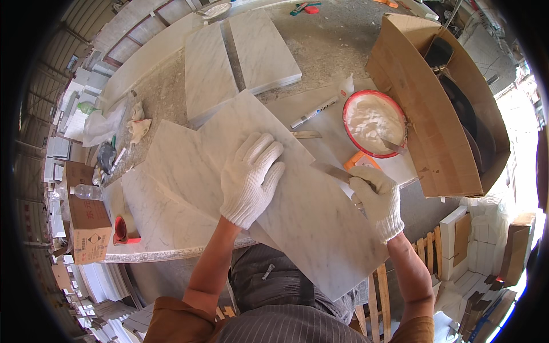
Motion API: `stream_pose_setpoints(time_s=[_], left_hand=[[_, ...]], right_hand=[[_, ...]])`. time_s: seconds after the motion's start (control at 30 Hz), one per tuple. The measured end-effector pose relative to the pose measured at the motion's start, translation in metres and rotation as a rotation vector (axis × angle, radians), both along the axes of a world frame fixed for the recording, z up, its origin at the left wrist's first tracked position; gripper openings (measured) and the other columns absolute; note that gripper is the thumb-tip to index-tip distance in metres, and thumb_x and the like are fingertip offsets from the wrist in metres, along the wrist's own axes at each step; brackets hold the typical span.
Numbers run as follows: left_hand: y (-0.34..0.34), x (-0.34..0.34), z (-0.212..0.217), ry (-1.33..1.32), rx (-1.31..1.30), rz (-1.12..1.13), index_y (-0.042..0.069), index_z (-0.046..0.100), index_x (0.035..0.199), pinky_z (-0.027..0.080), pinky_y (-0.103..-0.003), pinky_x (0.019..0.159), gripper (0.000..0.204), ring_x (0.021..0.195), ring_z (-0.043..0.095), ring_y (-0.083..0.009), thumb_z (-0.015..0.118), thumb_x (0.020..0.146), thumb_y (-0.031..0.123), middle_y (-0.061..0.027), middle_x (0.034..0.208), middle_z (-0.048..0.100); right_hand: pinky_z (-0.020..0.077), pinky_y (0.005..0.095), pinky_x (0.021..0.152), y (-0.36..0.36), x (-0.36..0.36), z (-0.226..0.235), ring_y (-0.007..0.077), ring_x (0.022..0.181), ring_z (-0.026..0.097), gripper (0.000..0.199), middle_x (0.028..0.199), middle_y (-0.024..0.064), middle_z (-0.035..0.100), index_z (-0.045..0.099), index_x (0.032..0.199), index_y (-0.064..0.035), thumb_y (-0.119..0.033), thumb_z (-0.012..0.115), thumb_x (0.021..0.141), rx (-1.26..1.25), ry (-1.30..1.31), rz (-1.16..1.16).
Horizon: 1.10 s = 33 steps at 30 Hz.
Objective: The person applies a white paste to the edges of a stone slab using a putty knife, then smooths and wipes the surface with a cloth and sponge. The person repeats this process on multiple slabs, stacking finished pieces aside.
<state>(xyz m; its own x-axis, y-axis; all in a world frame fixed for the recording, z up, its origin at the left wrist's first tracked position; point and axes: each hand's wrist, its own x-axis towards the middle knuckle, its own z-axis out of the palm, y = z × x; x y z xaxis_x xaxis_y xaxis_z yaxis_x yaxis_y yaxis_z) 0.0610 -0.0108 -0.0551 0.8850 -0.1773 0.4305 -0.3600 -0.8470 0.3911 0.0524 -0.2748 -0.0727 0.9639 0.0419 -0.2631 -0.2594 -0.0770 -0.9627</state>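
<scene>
My left hand [251, 180], in a white knit glove, lies flat with its fingers stretched on a grey-veined white marble tile [309, 234]. That tile lies slantwise over another marble tile [177, 163], its near corner jutting past the table's edge. At the tile's right edge, my gloved right hand [377, 197] is closed round a putty knife, its metal blade [330, 170] pointing left over the tile. Beyond this hand stands a red-rimmed bowl [345, 123] of white paste [372, 117], with another flat blade [393, 146] in it. An orange object [361, 161] lies between hand and bowl.
A cardboard box [412, 103] with dark objects stands at the right. A marker [314, 112], a metal strip [307, 135] and a small white bottle [346, 86] lie near the bowl. Farther back are marble slabs [263, 51]. A tape roll [120, 228] sits front left.
</scene>
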Motion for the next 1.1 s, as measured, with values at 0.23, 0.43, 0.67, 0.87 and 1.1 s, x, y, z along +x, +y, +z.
stream_pose_setpoints(time_s=[0.23,0.43,0.67,0.87,1.1], left_hand=[[0.001,-0.001,-0.004,-0.009,0.011,0.026,0.003,0.073,0.112,0.050,-0.046,0.103,0.030,0.123,0.061,-0.0392,0.077,0.083,0.008,-0.0167,0.126,0.069],[0.000,-0.002,-0.002,0.009,0.003,0.031,0.004,0.073,0.113,0.049,-0.046,0.104,0.030,0.124,0.061,-0.0390,0.077,0.084,0.009,-0.0166,0.126,0.069],[0.001,-0.001,-0.005,0.005,0.015,0.032,0.003,0.073,0.114,0.049,-0.046,0.105,0.029,0.124,0.061,-0.0384,0.076,0.085,0.010,-0.0166,0.127,0.069],[0.003,-0.002,-0.008,0.028,-0.010,0.024,0.003,0.073,0.116,0.047,-0.044,0.107,0.030,0.125,0.060,-0.0377,0.076,0.087,0.009,-0.0182,0.129,0.067],[0.013,0.010,-0.013,0.055,-0.375,-0.024,0.004,0.070,0.115,0.052,-0.040,0.095,0.028,0.113,0.063,-0.0341,0.076,0.088,0.006,-0.0137,0.122,0.067]], right_hand=[[0.0459,0.0249,0.060,0.000,0.010,-0.004,0.0068,0.064,0.056,0.025,0.081,0.0012,0.065,0.070,0.115,0.0052,-0.009,0.066,0.095,-0.005,0.015,-0.013],[0.0470,0.0246,0.059,-0.001,0.013,-0.001,0.0072,0.064,0.057,0.023,0.083,0.0029,0.067,0.071,0.113,0.0045,-0.009,0.066,0.095,0.072,0.075,-0.077],[0.0467,0.0245,0.058,0.004,0.014,-0.009,0.0068,0.063,0.057,0.022,0.083,0.0023,0.067,0.073,0.111,0.0033,-0.010,0.067,0.095,0.071,0.056,0.026],[0.0426,0.0229,0.055,-0.009,0.012,-0.008,0.0060,0.062,0.053,0.022,0.080,0.0010,0.063,0.072,0.113,0.0034,-0.006,0.067,0.094,0.089,0.072,-0.078],[0.0375,0.0212,0.054,-0.053,-0.020,-0.020,0.0051,0.062,0.049,0.020,0.080,0.0010,0.060,0.070,0.111,0.0046,-0.007,0.063,0.097,0.185,0.068,-0.434]])
